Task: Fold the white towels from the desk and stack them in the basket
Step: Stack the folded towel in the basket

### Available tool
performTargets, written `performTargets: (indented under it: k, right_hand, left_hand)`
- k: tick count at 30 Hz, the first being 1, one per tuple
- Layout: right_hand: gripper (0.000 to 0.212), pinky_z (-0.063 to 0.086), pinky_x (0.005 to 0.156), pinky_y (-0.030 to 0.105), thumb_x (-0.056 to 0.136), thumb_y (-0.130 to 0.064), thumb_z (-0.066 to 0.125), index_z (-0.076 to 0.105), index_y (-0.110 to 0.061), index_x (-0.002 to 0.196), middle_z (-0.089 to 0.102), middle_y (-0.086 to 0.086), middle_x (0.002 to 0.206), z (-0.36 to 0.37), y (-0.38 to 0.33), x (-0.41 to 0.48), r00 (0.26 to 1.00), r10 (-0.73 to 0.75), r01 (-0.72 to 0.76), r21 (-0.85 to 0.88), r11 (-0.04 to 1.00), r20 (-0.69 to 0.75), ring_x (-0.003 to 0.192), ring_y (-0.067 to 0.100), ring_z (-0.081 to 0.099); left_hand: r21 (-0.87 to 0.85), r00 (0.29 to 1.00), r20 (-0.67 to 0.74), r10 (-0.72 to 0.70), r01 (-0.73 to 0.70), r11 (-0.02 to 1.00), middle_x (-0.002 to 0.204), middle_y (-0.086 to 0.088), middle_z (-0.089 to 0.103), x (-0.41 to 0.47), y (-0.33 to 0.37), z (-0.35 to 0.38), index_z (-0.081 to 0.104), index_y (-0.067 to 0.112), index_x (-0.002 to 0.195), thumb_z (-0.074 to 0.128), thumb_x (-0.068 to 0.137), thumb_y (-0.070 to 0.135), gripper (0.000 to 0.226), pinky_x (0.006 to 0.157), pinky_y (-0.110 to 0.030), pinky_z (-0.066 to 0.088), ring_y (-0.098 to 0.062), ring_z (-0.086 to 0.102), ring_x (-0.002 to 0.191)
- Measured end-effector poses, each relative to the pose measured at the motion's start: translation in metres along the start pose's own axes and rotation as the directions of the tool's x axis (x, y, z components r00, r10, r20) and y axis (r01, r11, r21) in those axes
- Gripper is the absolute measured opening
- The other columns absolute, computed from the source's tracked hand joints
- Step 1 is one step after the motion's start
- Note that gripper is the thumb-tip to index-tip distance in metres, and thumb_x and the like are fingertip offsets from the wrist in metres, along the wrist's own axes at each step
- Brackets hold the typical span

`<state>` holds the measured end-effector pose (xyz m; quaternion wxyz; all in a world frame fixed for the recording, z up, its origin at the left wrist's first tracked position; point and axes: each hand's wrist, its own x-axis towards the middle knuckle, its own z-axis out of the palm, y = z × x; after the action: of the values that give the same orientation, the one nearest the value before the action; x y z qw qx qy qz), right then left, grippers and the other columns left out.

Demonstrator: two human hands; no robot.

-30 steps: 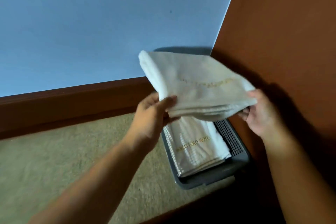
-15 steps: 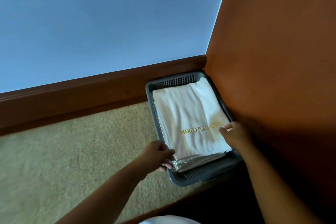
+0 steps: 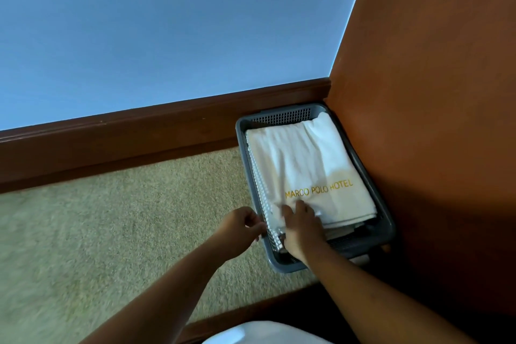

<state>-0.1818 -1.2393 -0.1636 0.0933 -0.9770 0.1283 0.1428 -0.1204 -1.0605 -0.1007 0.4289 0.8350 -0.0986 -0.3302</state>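
Towel (image 3: pixel 304 165), aloft a second ago, now tops the basket (image 3: pixel 240 134) stack under my flat right hand (image 3: pixel 301 225). Left hand (image 3: pixel 241 227) curled beside it; grip unclear.

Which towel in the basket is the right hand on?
The top towel, the only one showing gold MARCO POLO HOTEL lettering; the right hand lies flat on its near corner. The lower towels show only edges at the left.

Top towel (image 3: pixel 304 165) was white w/ gold lettering. Basket (image 3: pixel 282 117) was grey, grid-mesh walls. Carpet (image 3: pixel 111 232), lower left, was speckled beige. Wall (image 3: pixel 167 36), upper left, pale blue; skirting (image 3: pixel 139 142) dk brown; right panel (image 3: pixel 432 120) orange-brown.
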Motion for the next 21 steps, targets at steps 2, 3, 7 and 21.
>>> performTargets:
  k: [2, 3, 7, 21]
  right_hand:
    - [0.048, 0.053, 0.082, 0.047, 0.088, -0.029, 0.067, 0.053, -0.019, 0.133, 0.047, 0.014, 0.13, -0.005, 0.004, 0.003, 0.999, -0.021, 0.021, -0.009, 1.0, -0.037, 0.112, 0.036, 0.054]
    - [0.044, 0.054, 0.08, 0.045, 0.089, -0.032, 0.066, 0.054, -0.019, 0.13, 0.049, 0.011, 0.127, -0.009, 0.006, 0.004, 0.998, -0.037, 0.035, -0.03, 0.999, -0.045, 0.107, 0.033, 0.056]
    - [0.035, 0.053, 0.07, 0.044, 0.082, -0.037, 0.076, 0.065, -0.017, 0.109, 0.06, 0.009, 0.104, -0.016, 0.01, 0.001, 0.977, -0.186, 0.173, -0.123, 0.977, -0.103, 0.086, 0.033, 0.065]
    - [0.05, 0.041, 0.109, 0.036, 0.094, -0.015, 0.051, 0.05, -0.021, 0.144, 0.037, 0.005, 0.153, -0.037, -0.006, -0.036, 0.964, 0.09, -0.127, 0.137, 0.982, 0.251, 0.134, 0.028, 0.046]
  left_hand:
    - [-0.024, 1.0, -0.022, -0.016, 0.015, 1.0, 0.075, 0.0, 0.073, -0.006, -0.007, -0.001, 0.063, 0.017, 0.081, 0.071, 0.09, 0.023, 0.014, 0.064, -0.038, 0.053, -0.032, 0.072, 0.08]
    - [-0.033, 0.999, -0.028, -0.023, 0.022, 0.999, 0.075, 0.0, 0.073, -0.009, -0.01, -0.001, 0.063, 0.019, 0.08, 0.071, 0.09, 0.024, 0.014, 0.064, -0.039, 0.054, -0.034, 0.072, 0.081]
    - [-0.034, 0.999, -0.034, -0.033, 0.032, 0.999, 0.077, 0.003, 0.074, -0.021, -0.02, 0.0, 0.063, 0.021, 0.08, 0.07, 0.09, 0.025, 0.013, 0.067, -0.05, 0.058, -0.033, 0.072, 0.08]
    - [0.063, 0.995, 0.053, 0.079, -0.082, 0.995, 0.082, -0.002, 0.072, -0.042, -0.023, -0.037, 0.064, 0.017, 0.091, 0.067, 0.094, 0.026, 0.01, 0.061, -0.031, 0.052, -0.027, 0.071, 0.08]
